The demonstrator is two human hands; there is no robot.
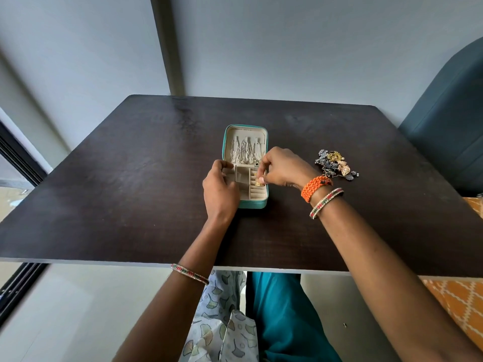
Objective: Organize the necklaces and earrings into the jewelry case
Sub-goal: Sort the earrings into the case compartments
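A small teal jewelry case [225,142] lies open in the middle of the dark table, cream-lined inside. Silver necklaces [244,151] hang in its raised lid. My right hand [283,167] pinches a small gold earring [259,182] over the slotted rows on the right side of the case's base. My left hand [220,190] grips the left edge of the base, its thumb at the hinge line. A heap of loose earrings [335,164], gold and dark metal, lies on the table to the right of the case.
The dark wooden table [130,178] has its near edge just in front of my lap. A blue-grey chair back [449,121] stands at the right. An orange patterned cushion [462,307] shows at the lower right. A window frame runs along the left.
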